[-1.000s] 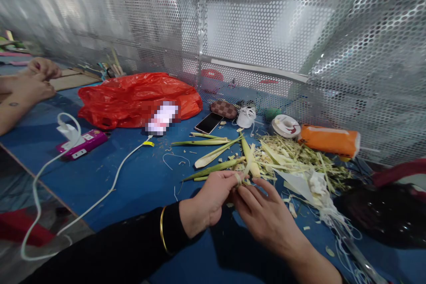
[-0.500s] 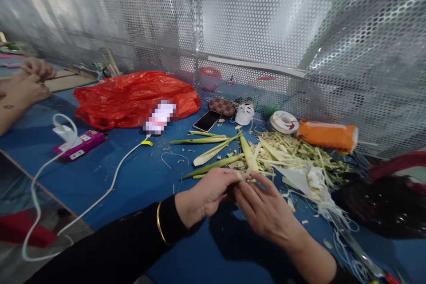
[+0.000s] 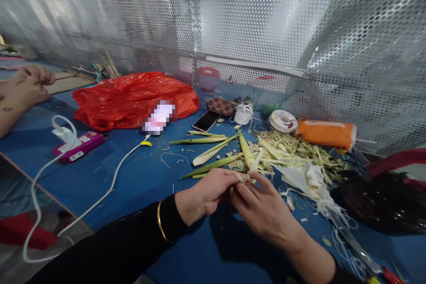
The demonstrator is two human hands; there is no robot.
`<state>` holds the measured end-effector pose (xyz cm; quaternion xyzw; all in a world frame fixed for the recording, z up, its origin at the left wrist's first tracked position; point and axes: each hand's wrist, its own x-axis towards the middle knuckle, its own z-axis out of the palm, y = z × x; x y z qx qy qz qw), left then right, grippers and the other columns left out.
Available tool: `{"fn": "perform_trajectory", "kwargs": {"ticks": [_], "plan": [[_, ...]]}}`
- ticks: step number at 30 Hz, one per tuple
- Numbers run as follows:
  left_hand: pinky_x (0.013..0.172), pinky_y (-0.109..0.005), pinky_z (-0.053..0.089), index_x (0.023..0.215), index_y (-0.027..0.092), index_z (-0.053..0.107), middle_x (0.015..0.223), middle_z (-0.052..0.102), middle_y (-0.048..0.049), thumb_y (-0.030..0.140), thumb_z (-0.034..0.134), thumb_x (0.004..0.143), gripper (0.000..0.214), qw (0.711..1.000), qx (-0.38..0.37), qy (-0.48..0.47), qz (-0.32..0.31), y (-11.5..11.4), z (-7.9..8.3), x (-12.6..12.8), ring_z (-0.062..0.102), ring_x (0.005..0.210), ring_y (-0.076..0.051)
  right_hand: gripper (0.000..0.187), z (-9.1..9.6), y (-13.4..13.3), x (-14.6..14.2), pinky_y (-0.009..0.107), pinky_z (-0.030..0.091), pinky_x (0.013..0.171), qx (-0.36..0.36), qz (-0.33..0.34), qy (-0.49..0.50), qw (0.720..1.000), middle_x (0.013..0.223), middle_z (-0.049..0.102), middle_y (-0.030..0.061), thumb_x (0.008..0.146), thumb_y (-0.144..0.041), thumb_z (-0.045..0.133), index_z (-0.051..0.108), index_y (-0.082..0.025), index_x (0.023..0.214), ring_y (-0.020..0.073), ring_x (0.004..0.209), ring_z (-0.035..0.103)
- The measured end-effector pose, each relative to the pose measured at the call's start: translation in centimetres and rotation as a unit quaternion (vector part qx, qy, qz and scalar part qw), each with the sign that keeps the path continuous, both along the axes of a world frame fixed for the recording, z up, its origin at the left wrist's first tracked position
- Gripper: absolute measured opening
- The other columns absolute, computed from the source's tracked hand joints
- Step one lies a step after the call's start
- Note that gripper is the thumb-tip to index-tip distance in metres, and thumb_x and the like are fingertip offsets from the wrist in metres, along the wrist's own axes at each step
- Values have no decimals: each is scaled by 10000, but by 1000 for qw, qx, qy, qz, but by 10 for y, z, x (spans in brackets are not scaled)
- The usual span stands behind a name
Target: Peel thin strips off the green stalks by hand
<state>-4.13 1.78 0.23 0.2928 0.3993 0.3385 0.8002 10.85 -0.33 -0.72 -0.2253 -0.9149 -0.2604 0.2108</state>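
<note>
My left hand [image 3: 210, 191] is closed in a pinch, with a pale green leaf strip [image 3: 240, 178] bent between thumb and fingertips. The fingers of my right hand [image 3: 264, 211] close on the same strip from the other side, its fingertips meeting those of my left. The strip's far end [image 3: 255, 162] points up and away from my hands. Just beyond lie several long green and cream leaf pieces [image 3: 213, 165] and a heap of shredded plant trimmings [image 3: 299, 146]. The undersides of my fingers are hidden.
Scissors [image 3: 361, 253] and white threads lie at right, beside a shiny black bag [image 3: 382, 204]. At left are a phone with a white cable [image 3: 115, 182], a purple power strip [image 3: 81, 146] and a red plastic bag [image 3: 133, 95]. Another person's hands [image 3: 28, 84] are far left.
My right fingers have shifted slightly left around the leaf strip, and the strip's upright end looks a little lower. My left hand has hardly moved.
</note>
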Motion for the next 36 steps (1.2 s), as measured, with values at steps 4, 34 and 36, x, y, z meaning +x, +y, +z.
{"fn": "perform_trajectory", "kwargs": {"ticks": [4, 34, 36], "plan": [[570, -226, 409, 676, 115, 638, 628, 582, -11, 229, 730, 635, 153, 1000, -5, 6, -9, -1, 3, 0, 522, 559, -97, 315, -5, 1, 2, 445, 343, 1013, -17, 3, 28, 999, 806, 641, 60, 921, -79, 333, 639, -123, 985, 191, 779, 584], [313, -159, 181, 786, 120, 723, 777, 697, -77, 279, 692, 744, 168, 989, 127, 75, 15, -1, 10, 0, 593, 537, -82, 164, -1, -3, 0, 373, 445, 820, -157, -73, 342, 923, 773, 678, 26, 877, -94, 466, 586, -205, 884, 178, 724, 629], [310, -157, 179, 797, 120, 720, 818, 709, -93, 288, 686, 746, 179, 987, 138, 76, 14, -1, 9, 0, 627, 574, -101, 130, 0, -2, 0, 334, 460, 743, -165, -90, 370, 910, 773, 679, 33, 894, -127, 491, 594, -205, 882, 185, 734, 622]]}}
